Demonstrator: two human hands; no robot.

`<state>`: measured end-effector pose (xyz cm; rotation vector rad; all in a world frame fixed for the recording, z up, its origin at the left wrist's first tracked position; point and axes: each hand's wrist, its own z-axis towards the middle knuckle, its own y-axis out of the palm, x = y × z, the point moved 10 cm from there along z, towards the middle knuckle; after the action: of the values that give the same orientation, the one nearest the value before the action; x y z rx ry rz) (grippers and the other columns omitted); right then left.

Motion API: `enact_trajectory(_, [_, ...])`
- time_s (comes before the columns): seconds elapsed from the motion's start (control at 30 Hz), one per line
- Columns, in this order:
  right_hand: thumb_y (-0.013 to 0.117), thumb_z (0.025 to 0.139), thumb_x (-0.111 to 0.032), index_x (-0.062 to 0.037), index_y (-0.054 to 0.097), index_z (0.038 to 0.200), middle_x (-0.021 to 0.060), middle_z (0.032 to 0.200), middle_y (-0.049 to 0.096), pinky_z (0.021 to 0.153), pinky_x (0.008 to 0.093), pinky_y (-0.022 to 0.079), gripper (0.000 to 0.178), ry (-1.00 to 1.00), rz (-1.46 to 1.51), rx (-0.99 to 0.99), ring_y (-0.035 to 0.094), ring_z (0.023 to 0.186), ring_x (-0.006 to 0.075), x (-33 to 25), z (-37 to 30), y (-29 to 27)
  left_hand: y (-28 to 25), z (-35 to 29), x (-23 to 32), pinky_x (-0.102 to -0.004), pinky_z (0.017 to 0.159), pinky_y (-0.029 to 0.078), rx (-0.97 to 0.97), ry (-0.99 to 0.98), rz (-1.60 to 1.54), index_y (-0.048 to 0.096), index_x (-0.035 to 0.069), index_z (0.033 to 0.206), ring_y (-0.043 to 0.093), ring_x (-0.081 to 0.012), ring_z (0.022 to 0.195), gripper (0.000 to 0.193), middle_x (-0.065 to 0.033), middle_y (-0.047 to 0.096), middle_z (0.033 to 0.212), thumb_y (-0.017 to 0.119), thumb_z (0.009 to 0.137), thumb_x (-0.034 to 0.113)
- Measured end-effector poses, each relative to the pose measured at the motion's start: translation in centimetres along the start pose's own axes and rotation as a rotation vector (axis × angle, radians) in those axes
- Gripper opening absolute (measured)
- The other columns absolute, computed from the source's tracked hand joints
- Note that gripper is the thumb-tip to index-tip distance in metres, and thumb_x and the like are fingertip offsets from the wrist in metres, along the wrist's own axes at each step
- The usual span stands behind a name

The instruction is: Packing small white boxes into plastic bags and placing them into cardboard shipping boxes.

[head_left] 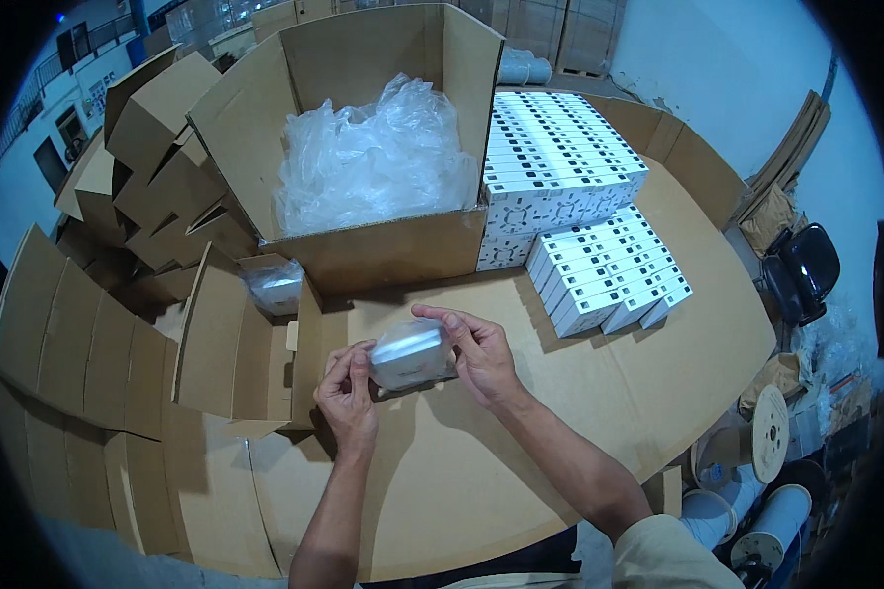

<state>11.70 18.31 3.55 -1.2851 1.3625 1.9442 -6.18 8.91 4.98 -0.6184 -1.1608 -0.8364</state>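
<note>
My left hand and my right hand both hold a small white box wrapped in clear plastic over the cardboard-covered table. The left fingers pinch its left end, and the right fingers curl over its top and right side. Just to the left stands a small open carton with a plastic-wrapped item in it.
A large open carton full of crumpled clear plastic stands behind the hands. Stacks of white boxes and a lower stack sit to the right. Folded and open cartons pile up at left. Spools lie at lower right.
</note>
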Motion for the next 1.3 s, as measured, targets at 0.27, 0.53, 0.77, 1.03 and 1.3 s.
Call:
enact_trajectory(0.27, [0.061,0.105,-0.026,0.0017,0.058,0.141,0.0145,0.139,0.063,0.109,0.0358,0.046,0.045,-0.023,-0.078,-0.053,0.061,0.121,0.0181,-0.7,0.2,0.3,-0.1,0.1,-1.7,-0.0253,0.074,0.047,0.020,-0.077,-0.100,0.077,0.000,0.105,0.056,-0.0097,0.086,0.029,-0.0009,0.064,0.096,0.062,0.106,0.025])
enact_trajectory(0.53, [0.075,0.091,0.000,-0.0050,0.051,0.146,0.0073,0.123,0.066,0.097,0.0326,0.055,0.060,0.057,-0.298,-0.134,0.063,0.113,0.0151,-0.4,0.2,0.4,1.1,0.4,-1.4,-0.0289,0.087,0.052,-0.023,-0.131,-0.267,0.065,0.000,0.129,0.062,-0.0120,0.099,0.037,-0.0056,0.066,0.106,0.073,0.098,0.017])
enact_trajectory(0.77, [0.075,0.092,-0.002,-0.0022,0.059,0.138,0.0072,0.119,0.069,0.090,0.0284,0.057,0.048,0.062,-0.329,-0.138,0.066,0.106,0.0129,0.5,0.0,0.4,2.3,0.0,-4.0,-0.0300,0.094,0.051,-0.245,-0.317,-0.285,0.067,0.000,0.125,0.064,-0.0137,0.107,0.033,-0.0069,0.069,0.115,0.076,0.096,0.014])
enact_trajectory(1.03, [0.077,0.092,-0.004,-0.0022,0.065,0.132,0.0052,0.115,0.071,0.089,0.0276,0.057,0.042,0.114,-0.419,-0.167,0.067,0.104,0.0120,0.5,-0.2,0.6,1.8,0.6,-1.9,-0.0304,0.094,0.051,-0.241,-0.122,-0.248,0.076,0.001,0.109,0.064,-0.0156,0.107,0.015,-0.0099,0.072,0.115,0.072,0.098,0.012])
enact_trajectory(1.3, [0.078,0.092,-0.009,-0.0031,0.067,0.131,0.0056,0.112,0.073,0.083,0.0275,0.056,0.041,0.043,-0.424,-0.165,0.068,0.100,0.0121,-0.4,-0.5,1.5,0.9,0.7,-1.8,-0.0309,0.092,0.051,-0.147,-0.057,-0.226,0.080,0.003,0.102,0.065,-0.0156,0.103,0.015,-0.0103,0.074,0.110,0.074,0.097,0.016])
